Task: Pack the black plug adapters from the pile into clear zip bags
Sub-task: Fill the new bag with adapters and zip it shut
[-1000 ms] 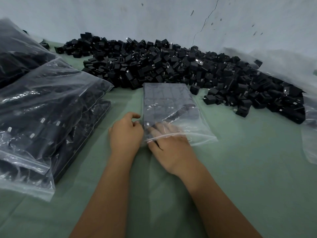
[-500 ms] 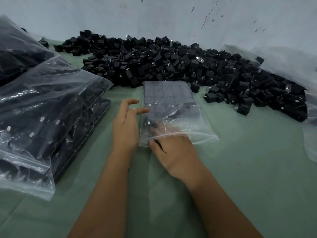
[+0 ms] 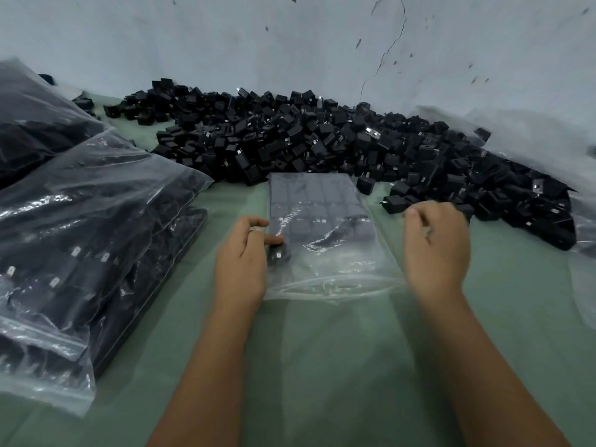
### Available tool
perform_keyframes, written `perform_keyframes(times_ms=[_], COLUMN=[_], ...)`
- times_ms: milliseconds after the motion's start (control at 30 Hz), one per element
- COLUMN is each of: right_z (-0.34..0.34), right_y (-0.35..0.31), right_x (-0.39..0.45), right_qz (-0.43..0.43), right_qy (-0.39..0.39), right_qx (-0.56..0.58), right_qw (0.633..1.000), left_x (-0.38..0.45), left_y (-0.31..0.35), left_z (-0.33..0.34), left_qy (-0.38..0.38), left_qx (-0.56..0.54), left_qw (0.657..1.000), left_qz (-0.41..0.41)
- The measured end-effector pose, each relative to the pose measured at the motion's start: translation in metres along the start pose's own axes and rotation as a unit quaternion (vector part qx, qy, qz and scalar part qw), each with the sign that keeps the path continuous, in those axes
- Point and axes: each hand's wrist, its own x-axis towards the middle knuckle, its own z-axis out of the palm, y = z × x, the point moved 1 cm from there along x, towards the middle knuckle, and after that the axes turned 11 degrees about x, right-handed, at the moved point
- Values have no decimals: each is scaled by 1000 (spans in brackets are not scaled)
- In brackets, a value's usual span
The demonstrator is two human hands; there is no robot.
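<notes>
Lying at about nine o'clock from the centre of the green table [image 3: 483, 333], the filled zip bags [image 3: 84, 240] are stacked one over another; they look heavy and slack, and their plastic film is shiny, so I judge it slippery.

Next comes the left hand [image 3: 240, 262]. Its fingers are bent, and the thumb and first fingers rest on the left edge of the half-filled zip bag [image 3: 325, 233], pressing one adapter [image 3: 278, 254] through the film, as far as I can tell. I cannot say if it truly pinches the film or only holds it down.

This bag lies flat at the centre, its mouth toward the person at six o'clock. The adapters inside stand in tidy rows at the far end, and the near part is empty and wrinkled. The film is soft and has no stiffness, so lifting by one corner would probably let the rows slide. Better places to hold are the zip strip at the mouth, or both long sides together.

At two o'clock from the bag, the right hand [image 3: 435, 246] hovers above the table, fingers loosely curled, holding nothing I can see; it is blurred.

Behind, from eleven to three o'clock, the pile of black plug adapters [image 3: 322, 140] lies against the wall [image 3: 290, 43]. Each one is small, hard and light, easy to take by its flat sides.
</notes>
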Motion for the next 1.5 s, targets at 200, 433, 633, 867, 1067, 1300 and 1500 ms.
perform_keyframes(times_ms=[200,433,633,867,1067,1300,1500], right_z=[-18,-13,-15,-16,-15,-11,-4], right_y=[64,80,82,72,44,10,-34], right_x=[37,41,35,18,-9,-36,-68], right_qz=[238,265,210,178,168,117,-106], right_qy=[-89,-134,-38,-3,16,39,-36], right_qx=[-109,-187,-111,16,109,181,214], right_qw=[961,936,971,984,980,976,970], left_x=[2,6,7,8,-2,-15,-14], left_y=[-2,-3,-3,-3,3,2,1], left_z=[3,4,3,3,2,-1,1], left_qy=[11,5,3,-7,-24,-186,-162], left_qx=[-10,-29,-39,-53,-89,222,217], left_qw=[1000,999,998,997,995,921,926], left_qz=[-12,-45,-56,-63,29,259,264])
